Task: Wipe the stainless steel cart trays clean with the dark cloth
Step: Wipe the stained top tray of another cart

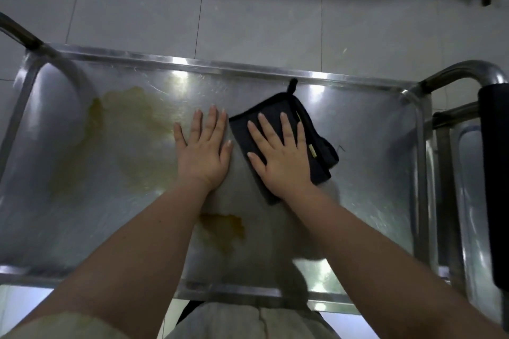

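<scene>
The stainless steel cart tray [366, 124] fills the view. A folded dark cloth [319, 143] lies on it right of centre. My right hand [281, 151] presses flat on the cloth with straight, spread fingers. My left hand [202, 146] rests flat on the bare steel just left of the cloth, fingers straight. A wide yellowish-brown stain [129, 124] spreads over the tray's left half. A smaller brown stain [223, 224] sits near the front, between my forearms.
The cart's tubular handle [468, 71] with a black grip [495, 173] rises at the right end, and another handle [19, 33] stands at the far left. A lower tray [473, 201] shows at the right. Beyond the cart lies a light tiled floor [248, 16].
</scene>
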Demonstrator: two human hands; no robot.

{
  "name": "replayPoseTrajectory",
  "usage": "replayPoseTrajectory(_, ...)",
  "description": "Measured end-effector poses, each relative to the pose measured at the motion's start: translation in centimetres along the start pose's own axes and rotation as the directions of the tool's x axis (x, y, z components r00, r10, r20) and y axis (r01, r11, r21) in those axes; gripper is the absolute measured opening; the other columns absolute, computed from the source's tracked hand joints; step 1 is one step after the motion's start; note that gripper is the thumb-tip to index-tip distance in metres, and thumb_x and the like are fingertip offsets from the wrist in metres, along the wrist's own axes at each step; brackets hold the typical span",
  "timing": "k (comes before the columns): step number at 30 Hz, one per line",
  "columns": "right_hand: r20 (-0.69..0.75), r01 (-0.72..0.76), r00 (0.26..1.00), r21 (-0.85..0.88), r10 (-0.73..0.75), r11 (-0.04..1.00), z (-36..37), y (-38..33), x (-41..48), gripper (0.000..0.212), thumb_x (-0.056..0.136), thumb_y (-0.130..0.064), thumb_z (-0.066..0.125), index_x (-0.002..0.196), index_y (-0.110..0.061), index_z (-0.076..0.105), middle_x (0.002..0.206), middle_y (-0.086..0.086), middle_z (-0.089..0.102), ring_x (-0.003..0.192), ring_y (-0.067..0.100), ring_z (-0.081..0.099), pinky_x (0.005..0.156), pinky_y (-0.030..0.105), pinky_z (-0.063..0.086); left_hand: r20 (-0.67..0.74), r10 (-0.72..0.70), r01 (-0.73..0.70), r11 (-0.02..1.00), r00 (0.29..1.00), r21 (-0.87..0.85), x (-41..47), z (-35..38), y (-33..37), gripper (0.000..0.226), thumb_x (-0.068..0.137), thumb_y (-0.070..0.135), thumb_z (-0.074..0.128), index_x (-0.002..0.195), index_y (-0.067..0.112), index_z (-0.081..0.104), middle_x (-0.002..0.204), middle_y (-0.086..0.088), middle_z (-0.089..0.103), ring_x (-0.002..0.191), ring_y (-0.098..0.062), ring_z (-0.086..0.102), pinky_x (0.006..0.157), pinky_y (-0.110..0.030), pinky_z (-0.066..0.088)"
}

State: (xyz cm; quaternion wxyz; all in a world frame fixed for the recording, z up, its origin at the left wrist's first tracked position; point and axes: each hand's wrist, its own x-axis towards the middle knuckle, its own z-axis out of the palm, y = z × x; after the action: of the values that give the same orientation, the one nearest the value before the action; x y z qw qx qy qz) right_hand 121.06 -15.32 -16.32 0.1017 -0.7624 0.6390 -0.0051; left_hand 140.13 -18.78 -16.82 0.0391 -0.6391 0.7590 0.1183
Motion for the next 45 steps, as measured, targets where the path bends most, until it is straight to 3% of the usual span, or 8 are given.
replayPoseTrajectory(5,0.012,0.135,0.991,-0.013,-0.135,0.991,1.8,-1.6,-13.6,0.06,0.099,-0.055,0.03,0.154,-0.033,0.02,0.162,-0.006,0.014,0.149,0.034,0.008,0.116,0.06,0.012,-0.008,0.019,-0.019,1.0,1.0,-0.016,0.0,0.2,-0.1,0.061,0.097,0.05,0.006,0.154,0.035,-0.01,0.163,0.008,-0.013,0.15,-0.021,-0.012,0.115,-0.062,-0.007)
replayPoseTrajectory(9,0.036,0.144,0.989,-0.004,-0.144,0.99,0.6,-0.9,-12.4,0.058,0.098,-0.055,0.032,0.152,-0.036,0.025,0.161,-0.008,0.02,0.148,0.034,0.011,0.116,0.06,0.011,-0.02,0.036,-0.036,0.998,0.999,-0.047,0.0,0.2,-0.1,0.06,0.098,0.051,0.01,0.155,0.036,-0.005,0.163,0.007,-0.009,0.15,-0.023,-0.009,0.114,-0.063,-0.01)
replayPoseTrajectory(15,0.039,-0.313,0.949,0.018,0.312,0.95,-1.6,2.2,4.3,0.063,0.096,-0.059,0.016,0.154,-0.039,0.005,0.163,-0.008,0.003,0.149,0.033,-0.006,0.117,0.057,-0.005,-0.02,0.063,-0.063,0.998,0.998,-0.013,0.1,0.4,-0.4,0.063,0.095,0.066,0.009,0.152,0.044,-0.006,0.164,0.006,-0.01,0.15,-0.024,-0.011,0.113,-0.063,-0.011)
replayPoseTrajectory(18,0.048,-0.37,0.928,0.009,0.37,0.929,-1.7,2.1,6.6,0.062,0.096,-0.058,0.014,0.154,-0.037,0.003,0.163,-0.007,0.0,0.148,0.034,-0.007,0.116,0.058,-0.006,-0.013,0.059,-0.059,0.998,0.998,0.0,0.1,0.3,-0.3,0.068,0.09,0.075,0.009,0.15,0.049,-0.009,0.163,0.007,-0.013,0.149,-0.024,-0.014,0.113,-0.064,-0.01)
replayPoseTrajectory(30,0.026,-0.207,0.978,0.001,0.207,0.978,2.1,-4.5,-18.7,0.06,0.098,-0.054,0.033,0.153,-0.031,0.024,0.162,-0.002,0.018,0.148,0.038,0.01,0.114,0.064,0.013,-0.027,0.083,-0.084,0.996,0.996,-0.027,0.0,0.2,-0.3,0.068,0.091,0.074,0.013,0.151,0.048,-0.005,0.164,0.006,-0.011,0.149,-0.026,-0.012,0.113,-0.067,-0.006)
replayPoseTrajectory(34,0.01,-0.241,0.97,-0.02,0.242,0.97,0.6,-2.3,-11.8,0.061,0.097,-0.056,0.03,0.153,-0.036,0.02,0.162,-0.005,0.016,0.148,0.037,0.008,0.115,0.062,0.007,-0.027,0.088,-0.089,0.996,0.996,-0.024,-0.1,0.2,-0.3,0.068,0.091,0.073,0.014,0.152,0.046,-0.003,0.164,0.006,-0.011,0.149,-0.026,-0.012,0.113,-0.067,-0.006)
replayPoseTrajectory(40,0.042,-0.49,0.871,0.016,0.489,0.871,-1.8,5.0,4.5,0.063,0.095,-0.059,0.014,0.153,-0.039,0.002,0.164,-0.007,0.0,0.148,0.036,-0.006,0.115,0.061,-0.004,-0.014,0.09,-0.09,0.996,0.996,-0.007,-0.1,0.2,-0.4,0.076,0.086,0.082,0.012,0.151,0.048,-0.006,0.163,0.005,-0.013,0.149,-0.026,-0.014,0.112,-0.067,-0.006)
replayPoseTrajectory(45,-0.008,-0.468,0.884,0.008,0.468,0.884,-1.1,3.8,0.8,0.062,0.097,-0.057,0.016,0.155,-0.036,0.007,0.163,-0.005,0.006,0.148,0.036,0.0,0.117,0.059,-0.002,0.002,0.074,-0.074,0.997,0.997,0.016,0.1,0.4,-0.4,0.081,0.079,0.09,0.01,0.149,0.053,-0.009,0.163,0.007,-0.015,0.149,-0.027,-0.014,0.112,-0.067,-0.007)
